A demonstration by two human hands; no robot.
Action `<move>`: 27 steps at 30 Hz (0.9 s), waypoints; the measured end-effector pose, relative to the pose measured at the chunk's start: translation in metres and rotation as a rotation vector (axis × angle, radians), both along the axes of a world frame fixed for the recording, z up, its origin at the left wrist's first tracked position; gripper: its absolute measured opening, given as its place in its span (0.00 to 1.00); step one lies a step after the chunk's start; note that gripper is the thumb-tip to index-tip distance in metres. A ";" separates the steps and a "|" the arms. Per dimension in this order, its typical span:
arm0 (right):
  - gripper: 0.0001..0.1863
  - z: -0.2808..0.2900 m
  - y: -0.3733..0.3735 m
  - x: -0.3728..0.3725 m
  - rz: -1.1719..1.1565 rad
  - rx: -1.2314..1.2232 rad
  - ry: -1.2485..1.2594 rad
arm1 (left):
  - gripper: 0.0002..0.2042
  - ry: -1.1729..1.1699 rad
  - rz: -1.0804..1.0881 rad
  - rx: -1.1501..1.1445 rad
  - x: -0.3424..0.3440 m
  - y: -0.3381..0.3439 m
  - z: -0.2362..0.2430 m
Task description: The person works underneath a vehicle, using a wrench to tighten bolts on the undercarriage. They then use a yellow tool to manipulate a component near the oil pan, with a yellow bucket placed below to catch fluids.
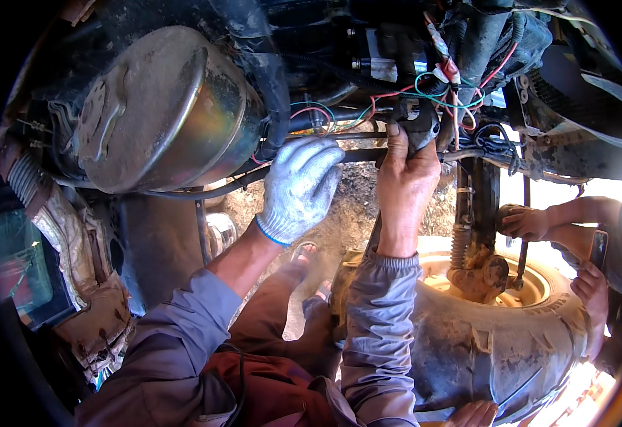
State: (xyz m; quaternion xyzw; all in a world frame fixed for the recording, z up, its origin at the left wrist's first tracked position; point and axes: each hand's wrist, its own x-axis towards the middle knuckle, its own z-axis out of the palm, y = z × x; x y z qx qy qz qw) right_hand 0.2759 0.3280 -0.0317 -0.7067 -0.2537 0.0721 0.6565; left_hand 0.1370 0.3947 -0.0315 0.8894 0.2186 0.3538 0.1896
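My left hand (300,186), in a pale grey knitted glove, is closed at a black hose (236,183) that runs sideways across the machine. Its fingers curl over the hose, and the fingertips are partly hidden. To its right, my bare right hand (408,178) grips a dark adjustable wrench (419,127), the thumb pressed up along its head. The wrench's jaw points upward among dark metal parts; what it touches there I cannot make out. Thin red, green and white wires (447,75) hang loose just above and beside the wrench.
A round metal canister (168,110) fills the upper left. At the lower right stands a big muddy tyre (489,349) with a yellow rim. Another person's hands (528,223) are by a rod at the right. A torn padded piece (69,228) hangs at the left.
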 end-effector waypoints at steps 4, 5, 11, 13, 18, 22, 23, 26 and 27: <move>0.12 0.016 -0.004 -0.002 0.100 0.034 0.352 | 0.14 0.002 0.012 0.025 -0.001 0.001 0.000; 0.15 0.027 -0.005 -0.005 0.178 0.023 0.779 | 0.14 0.003 0.015 0.046 -0.002 0.002 -0.001; 0.18 0.022 -0.014 0.001 0.663 0.761 1.555 | 0.14 -0.011 -0.024 0.050 -0.001 0.003 -0.001; 0.23 0.022 -0.007 -0.010 0.758 1.118 1.762 | 0.14 -0.014 -0.028 0.033 -0.001 0.003 -0.001; 0.25 0.020 -0.003 -0.018 0.795 1.246 1.820 | 0.14 -0.012 -0.034 0.009 0.000 0.003 0.000; 0.23 0.030 -0.018 -0.018 0.461 0.633 1.394 | 0.15 0.018 -0.024 0.045 -0.003 0.004 0.001; 0.20 0.035 -0.017 -0.016 0.331 0.369 1.184 | 0.15 0.018 0.003 0.025 -0.001 0.001 0.003; 0.13 0.024 -0.016 -0.009 0.239 0.064 0.624 | 0.15 0.022 0.000 0.019 -0.001 0.001 0.003; 0.13 0.021 -0.016 -0.008 0.242 0.062 0.624 | 0.15 0.015 0.000 0.012 -0.001 0.001 0.002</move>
